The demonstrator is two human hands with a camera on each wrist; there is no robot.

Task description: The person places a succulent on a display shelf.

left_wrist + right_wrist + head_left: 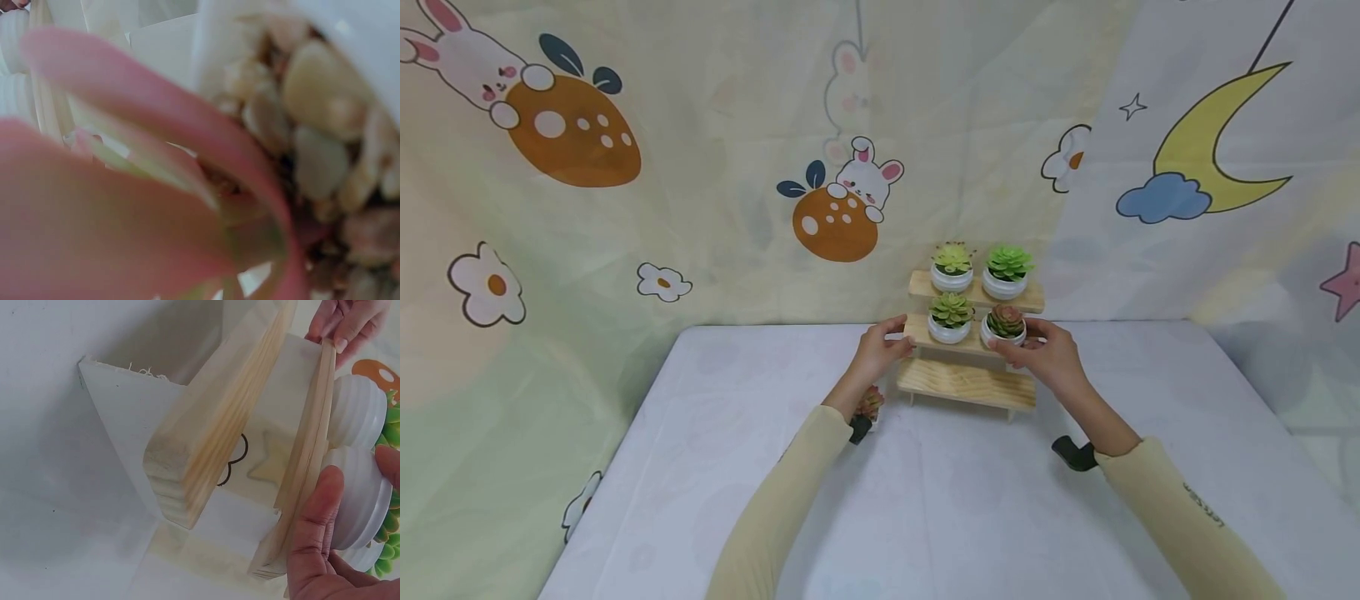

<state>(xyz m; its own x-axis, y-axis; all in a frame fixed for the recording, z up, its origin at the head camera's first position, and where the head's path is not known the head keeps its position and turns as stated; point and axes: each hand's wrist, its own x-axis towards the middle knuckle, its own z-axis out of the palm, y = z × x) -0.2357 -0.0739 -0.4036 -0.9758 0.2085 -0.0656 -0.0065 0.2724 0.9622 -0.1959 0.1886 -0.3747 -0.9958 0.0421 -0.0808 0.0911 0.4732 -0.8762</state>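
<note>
A three-tier wooden stand (966, 382) carries small succulents in white pots. My left hand (880, 348) pinches the left end of its middle board; in the right wrist view that hand (357, 325) has its thumb on the board's edge. On the same board, my right hand (1051, 357) holds the white pot of a reddish-green succulent (1006, 322) at the right, fingers round its side (357, 500). A light green succulent (951, 318) stands to its left. The left wrist view is filled by a pink-leaved succulent (156, 106) with pebbles (319, 106).
Two more potted succulents, one yellowish (952, 267) and one bright green (1007, 272), stand on the top board. The pink succulent (870, 403) is on the white table (970, 517) under my left wrist, partly hidden. A patterned cloth (722, 208) hangs behind.
</note>
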